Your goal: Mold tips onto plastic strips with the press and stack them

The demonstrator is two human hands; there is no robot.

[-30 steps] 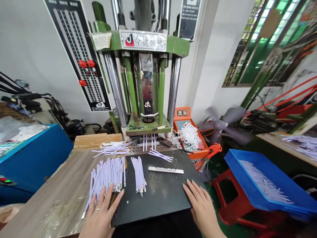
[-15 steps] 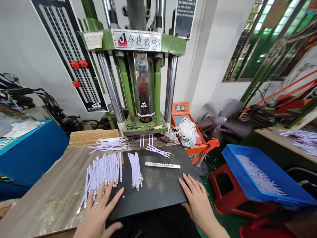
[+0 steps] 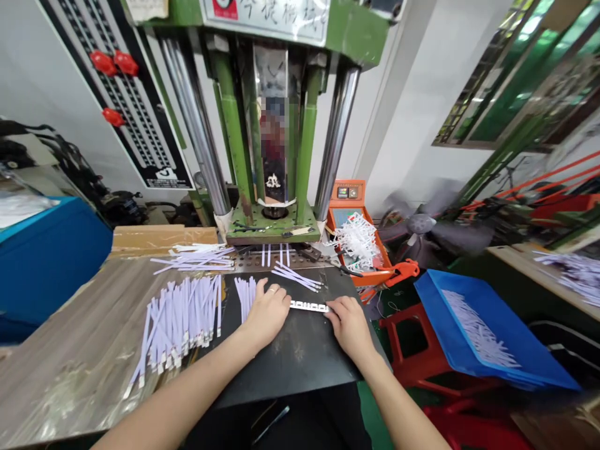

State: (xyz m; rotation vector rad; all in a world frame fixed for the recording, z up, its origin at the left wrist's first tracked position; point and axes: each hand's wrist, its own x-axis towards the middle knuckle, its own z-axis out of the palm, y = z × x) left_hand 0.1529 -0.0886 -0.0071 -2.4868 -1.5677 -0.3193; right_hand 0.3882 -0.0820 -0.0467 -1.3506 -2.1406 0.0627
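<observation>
Head view: slotted bar, ends in left fingers and right fingers.

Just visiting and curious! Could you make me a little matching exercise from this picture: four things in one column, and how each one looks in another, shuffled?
Things
1. Notched strip
2. Blue tray
3. Orange box
4. Fan

How it looks
A. Heaped with white pieces
B. Blades blurred
C. Left hand at one end, right hand at the other
D. Contains lilac strips

Pairs: 1-C, 2-D, 3-A, 4-B
</observation>
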